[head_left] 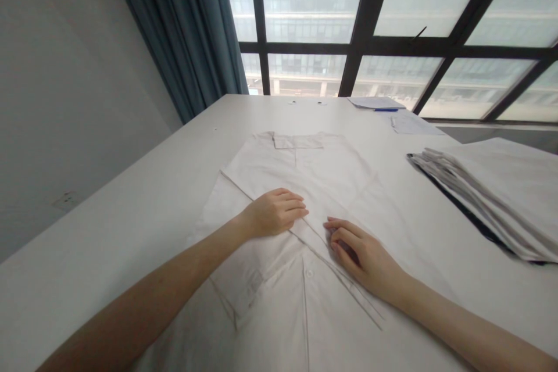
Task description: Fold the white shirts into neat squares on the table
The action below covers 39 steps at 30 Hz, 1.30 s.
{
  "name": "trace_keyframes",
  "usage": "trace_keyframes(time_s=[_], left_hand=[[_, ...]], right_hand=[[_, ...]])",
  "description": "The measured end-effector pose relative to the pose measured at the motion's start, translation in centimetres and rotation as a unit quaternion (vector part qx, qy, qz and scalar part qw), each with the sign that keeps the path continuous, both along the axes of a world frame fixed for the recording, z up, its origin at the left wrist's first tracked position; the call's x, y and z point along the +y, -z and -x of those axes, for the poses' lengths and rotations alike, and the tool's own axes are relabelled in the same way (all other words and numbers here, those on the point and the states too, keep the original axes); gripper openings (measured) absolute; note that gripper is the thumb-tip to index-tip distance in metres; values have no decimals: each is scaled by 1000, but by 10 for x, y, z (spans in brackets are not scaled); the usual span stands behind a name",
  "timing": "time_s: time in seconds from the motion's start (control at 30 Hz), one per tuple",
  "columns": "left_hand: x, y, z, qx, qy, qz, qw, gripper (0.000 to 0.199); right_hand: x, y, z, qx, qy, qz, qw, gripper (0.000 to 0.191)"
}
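A white buttoned shirt [279, 302] lies spread on the white table, its collar end [299, 141] pointing away from me. One sleeve [261, 244] is folded diagonally across its body, from upper left to lower right. My left hand [278, 212] rests palm down on that sleeve near the middle, fingers flat and pointing right. Just right of it, my right hand [364, 253] touches the shirt beside the sleeve's edge, with curled fingers and a gap between thumb and index finger. Nothing is held in it.
On the right of the table [174, 186] lies a stack of folded white cloth [501, 192] with a dark layer beneath. Papers [375, 103] and a blue pen [386, 110] lie at the far edge. Beyond are a blue curtain [192, 23] and windows; a grey wall stands left.
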<state>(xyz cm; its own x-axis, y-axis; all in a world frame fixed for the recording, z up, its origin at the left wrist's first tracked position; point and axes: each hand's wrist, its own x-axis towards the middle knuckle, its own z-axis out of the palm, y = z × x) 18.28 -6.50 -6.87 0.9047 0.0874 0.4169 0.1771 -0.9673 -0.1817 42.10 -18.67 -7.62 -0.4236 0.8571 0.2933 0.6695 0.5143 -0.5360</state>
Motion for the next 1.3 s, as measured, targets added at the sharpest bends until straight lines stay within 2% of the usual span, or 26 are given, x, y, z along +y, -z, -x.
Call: trace_keyframes(time_s=[0.17, 0.37, 0.53, 0.7, 0.9, 0.97, 1.03, 1.2, 1.3], left_hand=[[-7, 10, 1, 34, 57, 118, 991, 44], [-7, 6, 4, 55, 33, 236, 970, 52], [-12, 2, 12, 78, 17, 269, 960, 51], [-4, 3, 36, 120, -52, 255, 958, 54], [23, 6, 65, 123, -208, 256, 936, 48], [27, 6, 60, 106, -250, 243, 931, 50], [27, 7, 46, 95, -260, 224, 934, 52], [22, 14, -7, 118, -192, 201, 953, 56], [30, 20, -23, 132, -191, 210, 950, 62]], right_hand=[[1, 5, -1, -14, 11, 1, 1000, 23], [2, 8, -4, -100, -3, -42, 994, 39], [2, 5, -5, -180, -11, -43, 983, 48], [0, 5, -5, -211, -6, -28, 977, 50], [-1, 5, -4, -214, -5, -33, 976, 50], [-1, 4, -3, -214, -4, -37, 976, 49], [-1, 4, -2, -216, -4, -43, 976, 50], [-2, 3, -1, -211, -6, -54, 976, 51], [-2, 4, -1, -212, -5, -55, 976, 51]])
